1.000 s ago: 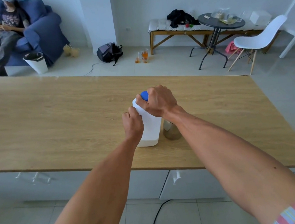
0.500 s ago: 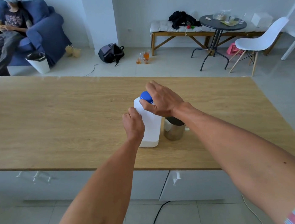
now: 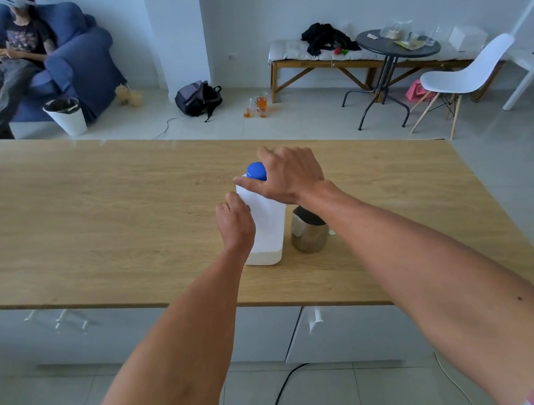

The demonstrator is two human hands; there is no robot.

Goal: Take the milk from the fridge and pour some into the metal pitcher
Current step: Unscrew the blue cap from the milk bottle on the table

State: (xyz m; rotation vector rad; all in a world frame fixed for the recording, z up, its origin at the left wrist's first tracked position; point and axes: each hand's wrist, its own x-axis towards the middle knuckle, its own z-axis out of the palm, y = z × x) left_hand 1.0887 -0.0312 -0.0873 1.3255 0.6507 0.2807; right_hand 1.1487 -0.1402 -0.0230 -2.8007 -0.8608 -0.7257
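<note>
A white milk jug (image 3: 267, 232) with a blue cap (image 3: 255, 171) stands upright on the wooden counter (image 3: 94, 230). My left hand (image 3: 235, 223) grips the jug's left side. My right hand (image 3: 285, 173) is around the cap, thumb and fingers on it. Right beside the jug stands the metal pitcher (image 3: 308, 233), partly hidden under my right forearm.
The counter's near edge runs just in front of the jug, with white drawers (image 3: 325, 333) below. Behind the counter are a white chair (image 3: 465, 77), a round black table (image 3: 398, 48), a bench (image 3: 304, 53), a backpack (image 3: 197, 98) and a person on a blue sofa (image 3: 80, 60).
My right hand has loosened from a closed fist over the cap to spread fingers around it. The cap shows more. The left hand and jug have stayed in place.
</note>
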